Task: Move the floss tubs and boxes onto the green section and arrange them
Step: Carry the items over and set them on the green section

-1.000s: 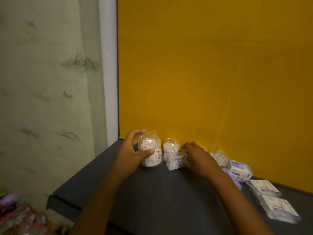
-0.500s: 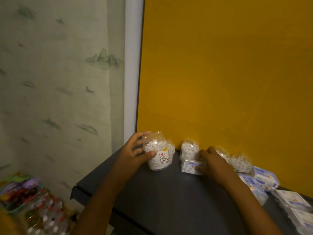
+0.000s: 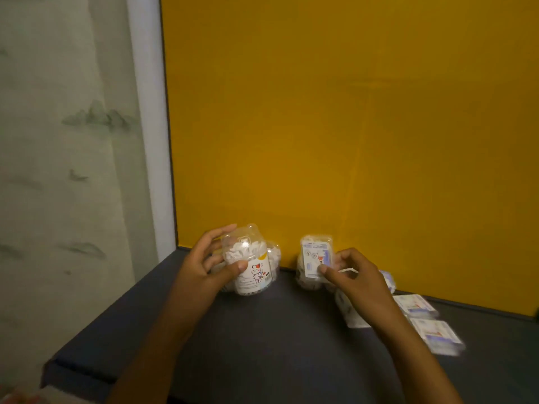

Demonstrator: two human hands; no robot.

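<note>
Since the earlier frames the right hand [image 3: 354, 282] has lifted a small floss box [image 3: 316, 259] off the table [image 3: 262, 339] and turned it upright, where before it lay flat by a tub.

That hand comes in from the lower right, thumb on the box's printed front, fingers curled behind — clamped on it, label facing the camera. The left hand [image 3: 204, 272] reaches in from below, forearm angled up. Its thumb presses the front of a clear tub [image 3: 249, 260] and its fingers spread around the left side, gripping it. Whether the tub's base touches the table, I cannot tell.

The tub is clear plastic with a domed lid, packed with white floss picks, and its white label carries a cartoon cat. Just behind it, against the yellow wall [image 3: 350, 126], a 2nd tub [image 3: 274, 255] shows at the right edge. Another tub [image 3: 303, 279] sits below and behind the held box, partly hidden.

To the right, 2 flat boxes [image 3: 415, 306] lie blurred on the dark table near the wall. No green section is in view.
</note>
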